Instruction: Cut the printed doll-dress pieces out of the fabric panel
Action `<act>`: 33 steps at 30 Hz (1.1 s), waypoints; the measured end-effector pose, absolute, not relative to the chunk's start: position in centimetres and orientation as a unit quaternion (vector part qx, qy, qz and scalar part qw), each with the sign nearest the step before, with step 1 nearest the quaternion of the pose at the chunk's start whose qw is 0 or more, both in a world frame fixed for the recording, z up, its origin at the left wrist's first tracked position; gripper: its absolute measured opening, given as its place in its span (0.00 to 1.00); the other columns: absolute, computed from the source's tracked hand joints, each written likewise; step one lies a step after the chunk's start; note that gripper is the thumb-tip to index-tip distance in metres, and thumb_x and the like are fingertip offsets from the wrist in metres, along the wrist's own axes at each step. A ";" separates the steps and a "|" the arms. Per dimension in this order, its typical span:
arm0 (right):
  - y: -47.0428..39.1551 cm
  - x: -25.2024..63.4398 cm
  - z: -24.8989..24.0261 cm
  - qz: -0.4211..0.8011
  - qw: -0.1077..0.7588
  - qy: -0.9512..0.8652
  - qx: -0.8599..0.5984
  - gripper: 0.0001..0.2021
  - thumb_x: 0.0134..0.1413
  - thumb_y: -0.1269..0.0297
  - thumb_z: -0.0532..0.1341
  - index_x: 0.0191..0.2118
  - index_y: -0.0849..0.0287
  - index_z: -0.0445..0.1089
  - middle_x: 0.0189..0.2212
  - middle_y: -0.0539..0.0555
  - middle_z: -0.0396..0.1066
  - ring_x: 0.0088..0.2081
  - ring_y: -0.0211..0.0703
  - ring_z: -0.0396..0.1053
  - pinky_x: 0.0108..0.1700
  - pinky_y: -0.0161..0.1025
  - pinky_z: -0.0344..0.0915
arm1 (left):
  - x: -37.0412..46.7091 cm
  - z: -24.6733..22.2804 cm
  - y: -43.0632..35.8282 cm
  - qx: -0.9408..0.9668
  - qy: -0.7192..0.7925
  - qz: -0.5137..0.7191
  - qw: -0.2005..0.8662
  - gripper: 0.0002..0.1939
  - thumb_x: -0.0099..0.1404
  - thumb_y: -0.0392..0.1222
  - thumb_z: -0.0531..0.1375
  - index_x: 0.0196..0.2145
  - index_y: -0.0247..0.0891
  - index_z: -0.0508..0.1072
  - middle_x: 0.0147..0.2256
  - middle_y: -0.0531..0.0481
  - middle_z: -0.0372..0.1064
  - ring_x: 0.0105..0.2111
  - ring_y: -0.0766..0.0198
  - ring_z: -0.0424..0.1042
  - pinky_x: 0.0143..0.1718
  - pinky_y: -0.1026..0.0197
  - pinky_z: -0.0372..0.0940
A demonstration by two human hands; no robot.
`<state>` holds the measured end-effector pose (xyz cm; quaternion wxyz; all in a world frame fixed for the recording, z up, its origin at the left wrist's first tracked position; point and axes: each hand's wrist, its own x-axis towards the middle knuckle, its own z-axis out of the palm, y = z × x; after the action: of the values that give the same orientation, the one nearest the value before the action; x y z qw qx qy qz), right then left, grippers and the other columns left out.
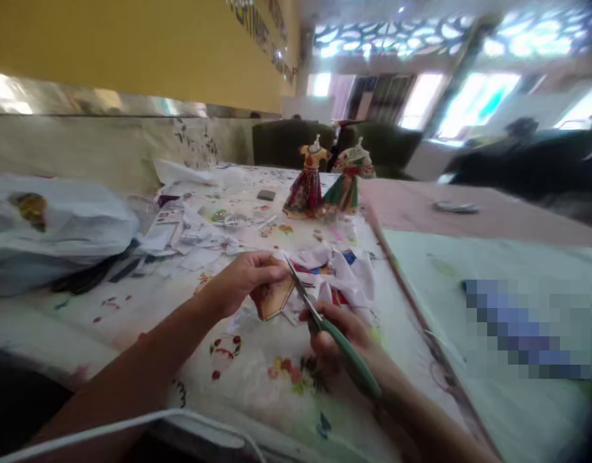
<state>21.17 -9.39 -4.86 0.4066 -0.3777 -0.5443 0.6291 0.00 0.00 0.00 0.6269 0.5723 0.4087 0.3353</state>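
Observation:
Between the thumb and fingers of my left hand [252,280] is a small tan cutout with a dark outline [275,299], paper or thin cloth, I cannot tell which. My right hand [341,334] is closed on green-handled scissors [349,360]. Their blades point up and away, with the tips at the cutout's right edge. White scraps with red and blue print [353,276] lie crumpled just behind the blades. Farther back stand two small dress figures, one with a tan top and dark red skirt [306,186], the other with a green skirt [346,190].
A white plastic bag [54,225] sits at the left, beside loose paper scraps [194,235]. A small grey block [266,195] lies near the back. On the adjoining table at right are a blurred-out blue item [522,331] and a flat pale object [456,207]. A white cord [146,418] crosses the near edge.

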 end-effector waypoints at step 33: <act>-9.3 21.2 -4.6 0.623 0.410 -0.540 -0.390 0.31 0.48 0.36 0.70 0.43 0.58 0.68 0.21 0.42 0.57 0.21 0.32 0.53 0.22 0.31 0.48 | 0.0 0.0 -0.2 0.597 0.391 0.329 0.619 0.15 0.54 0.50 0.70 0.29 0.34 0.77 0.23 0.55 0.66 0.20 0.71 0.63 0.19 0.69 0.57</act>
<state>21.20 -9.27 -4.57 0.4105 -0.3897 -0.5404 0.6226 0.04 -0.15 -0.04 0.6190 0.5967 0.3907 0.3288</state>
